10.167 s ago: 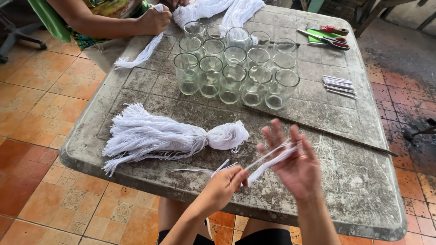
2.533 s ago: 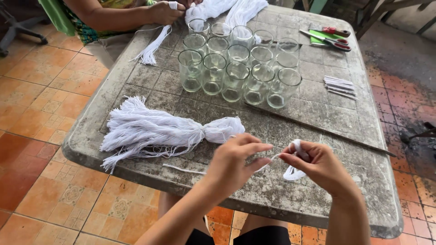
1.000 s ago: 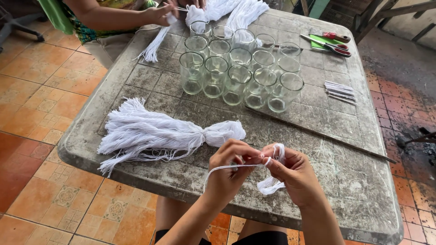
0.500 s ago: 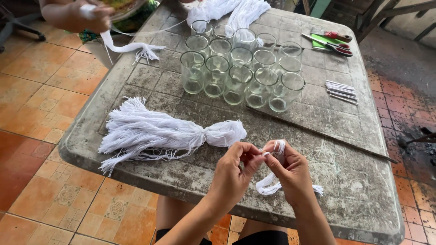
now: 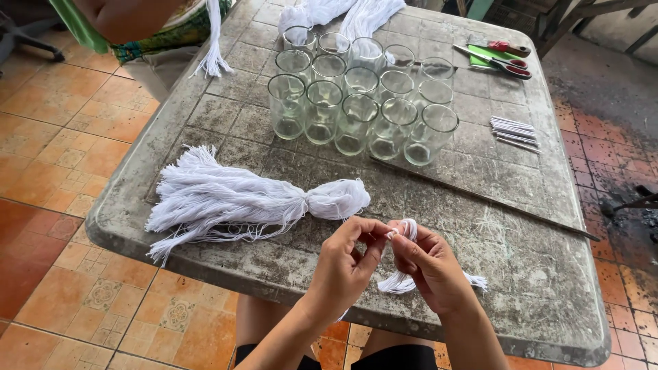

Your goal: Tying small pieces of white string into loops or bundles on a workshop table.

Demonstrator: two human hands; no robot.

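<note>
Left hand (image 5: 346, 264) pinching the top of a small looped white thread bundle (image 5: 404, 277), right hand (image 5: 432, 264) curled closed around it above the near edge of the grey table (image 5: 521, 274), large white thread tassel (image 5: 240, 199) just left, clear glass jars (image 5: 356, 99) clustered beyond, red-handled scissors (image 5: 500, 58) on a green sheet at the far right corner.

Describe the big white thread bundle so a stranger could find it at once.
On the worn grey table, look at the near left part, in front of the cluster of empty glass jars. The big white thread bundle lies there flat, untouched, cinched near its right end, far larger than the small strands pinched between both hands.
</note>
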